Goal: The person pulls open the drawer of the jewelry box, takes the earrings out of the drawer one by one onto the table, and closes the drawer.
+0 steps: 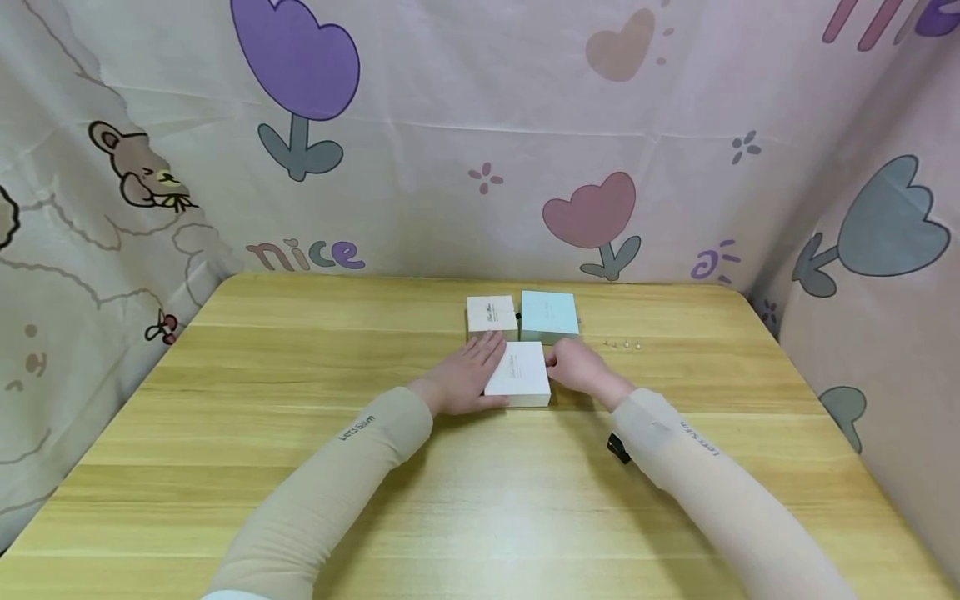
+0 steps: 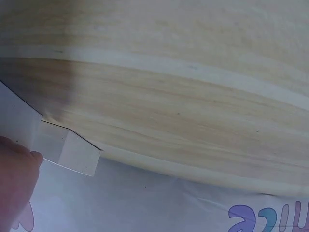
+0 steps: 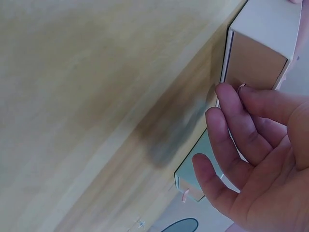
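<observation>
White square cardboard box (image 1: pixel 517 375), one: I log it on the wood-grain tabletop (image 1: pixel 225 375), between the two hands and nearer the person than the other two boxes.

Left hand (image 1: pixel 468 375), one: laid flat over the box's left end, fingers extended, thumb along the near edge; bracing it against a pull, I judge.

Right hand (image 1: pixel 576 367), one: thumb and fingertips pinching a small pale loop tab (image 3: pixel 242 87) on the right end face (my right wrist view shows this best). A tab there suggests a drawer-style box, hence the hold.

Behind: cream square cardboard box (image 1: pixel 491 317) and pale blue square cardboard box (image 1: pixel 550 315), side by side, the blue one with its own tab; perhaps parked there for working room in front.

Tiny earring-like pieces (image 1: pixel 627 344): in a short row right of the blue box, probably spaced for easy picking.

Writing: dark script on the white and cream lids, too small for me to read; "Let's Slim" on the beige left sleeve (image 1: pixel 352 467) and beige right sleeve (image 1: pixel 697 467); "nice" on the printed cloth backdrop (image 1: pixel 420 200).
</observation>
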A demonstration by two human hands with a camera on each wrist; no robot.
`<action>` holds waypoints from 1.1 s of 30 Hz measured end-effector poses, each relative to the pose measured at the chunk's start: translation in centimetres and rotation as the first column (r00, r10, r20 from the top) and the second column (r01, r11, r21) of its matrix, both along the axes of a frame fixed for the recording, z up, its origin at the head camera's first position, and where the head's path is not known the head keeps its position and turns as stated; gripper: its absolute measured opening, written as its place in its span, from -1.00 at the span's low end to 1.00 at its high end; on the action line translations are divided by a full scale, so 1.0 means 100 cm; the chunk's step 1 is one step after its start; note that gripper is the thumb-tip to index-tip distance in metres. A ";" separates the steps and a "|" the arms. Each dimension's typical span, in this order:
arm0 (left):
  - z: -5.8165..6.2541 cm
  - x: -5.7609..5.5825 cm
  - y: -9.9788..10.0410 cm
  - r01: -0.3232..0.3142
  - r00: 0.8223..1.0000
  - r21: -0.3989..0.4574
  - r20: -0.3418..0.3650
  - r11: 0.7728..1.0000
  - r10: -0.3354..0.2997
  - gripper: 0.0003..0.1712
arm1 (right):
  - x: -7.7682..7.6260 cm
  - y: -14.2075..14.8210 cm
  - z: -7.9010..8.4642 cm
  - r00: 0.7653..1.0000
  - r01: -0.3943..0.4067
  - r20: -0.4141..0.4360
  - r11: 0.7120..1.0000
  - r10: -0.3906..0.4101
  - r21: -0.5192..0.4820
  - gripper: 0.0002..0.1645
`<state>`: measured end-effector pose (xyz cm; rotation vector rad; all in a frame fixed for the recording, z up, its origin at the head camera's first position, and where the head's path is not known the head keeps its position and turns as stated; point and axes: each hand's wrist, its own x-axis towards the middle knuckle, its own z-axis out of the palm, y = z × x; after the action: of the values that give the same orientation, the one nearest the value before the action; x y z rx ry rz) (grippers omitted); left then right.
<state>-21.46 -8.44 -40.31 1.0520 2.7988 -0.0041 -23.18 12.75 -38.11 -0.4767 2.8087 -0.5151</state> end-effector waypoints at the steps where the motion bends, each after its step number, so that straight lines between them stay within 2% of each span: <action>1: 0.000 0.000 0.000 -0.001 1.000 -0.005 -0.001 1.000 0.001 0.05 | 0.000 0.000 0.000 1.000 0.004 0.003 1.000 -0.004 0.000 -0.73; 9: 0.001 0.001 0.000 -0.003 1.000 -0.004 0.010 1.000 0.003 0.05 | 0.001 0.000 -0.001 1.000 0.004 -0.002 1.000 -0.004 0.007 -0.69; 18: 0.001 0.001 0.000 -0.005 1.000 -0.006 0.013 1.000 0.005 0.05 | 0.002 0.005 0.000 1.000 0.005 -0.015 1.000 -0.005 0.002 -0.50; 33: 0.000 0.000 0.001 -0.002 1.000 -0.019 0.017 1.000 0.003 0.06 | 0.002 0.018 -0.003 1.000 -0.008 -0.018 1.000 0.008 -0.026 -0.49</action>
<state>-21.47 -8.38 -40.28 1.0392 2.7794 -0.0213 -23.02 14.51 -38.41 -0.5004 2.8190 -0.5491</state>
